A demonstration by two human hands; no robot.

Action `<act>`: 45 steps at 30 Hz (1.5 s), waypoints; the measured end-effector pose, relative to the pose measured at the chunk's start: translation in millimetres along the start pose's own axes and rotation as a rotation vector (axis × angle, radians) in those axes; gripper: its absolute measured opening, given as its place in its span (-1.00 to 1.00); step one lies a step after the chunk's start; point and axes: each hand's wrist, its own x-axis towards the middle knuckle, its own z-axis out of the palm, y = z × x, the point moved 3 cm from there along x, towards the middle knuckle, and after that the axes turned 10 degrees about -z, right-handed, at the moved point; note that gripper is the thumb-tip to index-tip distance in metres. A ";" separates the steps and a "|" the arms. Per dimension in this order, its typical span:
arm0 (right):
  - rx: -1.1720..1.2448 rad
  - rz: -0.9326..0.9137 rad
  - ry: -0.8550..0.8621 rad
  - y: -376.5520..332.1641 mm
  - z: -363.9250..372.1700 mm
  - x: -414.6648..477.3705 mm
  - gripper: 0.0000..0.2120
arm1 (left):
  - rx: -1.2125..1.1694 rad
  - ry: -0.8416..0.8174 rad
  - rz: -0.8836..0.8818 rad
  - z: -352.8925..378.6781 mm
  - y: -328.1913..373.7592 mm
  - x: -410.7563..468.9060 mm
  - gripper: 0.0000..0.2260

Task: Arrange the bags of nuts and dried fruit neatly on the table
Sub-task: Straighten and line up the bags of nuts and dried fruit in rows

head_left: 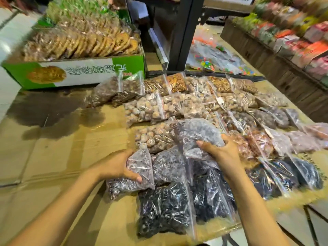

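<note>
Both hands are busy at the near side of the pile. The left hand has its grip closed round the side of a clear zip bag of purplish dried fruit. That bag lies at the near-left corner of the spread on the cardboard-covered bench. The right hand is grasping a second purplish bag, thumb on the near side. It holds this one lifted over the middle of the pile. A third purplish bag lies flat between the two hands, touching the left-hand one. That makes three of this kind.

Along the near edge I count at least four bags of black dried fruit, overlapping one another from left to right. Just beyond the purplish bags lie two bags of pale round nuts, one behind the other. At the far-left corner of the spread are two bags of dark brown pieces, side by side. The rest run to the right in overlapping rows of tan, golden and reddish-brown bags, too crowded and blurred to count.

One green-and-white carton stands on the bench at far left, packed with rows of round biscuits. One black post rises behind the bags. Shelves of colourful packets line the right side.
</note>
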 end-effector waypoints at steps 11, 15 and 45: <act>-0.387 -0.334 -0.761 -80.5 70.4 -9.8 -0.51 | -1.357 -0.334 -0.025 -12.4 29.3 -43.3 -0.05; -0.381 -0.295 -0.720 -54.5 90.0 -1.2 -0.39 | -1.496 -0.202 -0.102 8.6 17.4 -48.3 -0.14; -1.044 -0.280 -0.458 60.8 61.4 12.4 0.04 | 0.119 0.812 -0.386 38.2 -62.1 -68.5 -0.27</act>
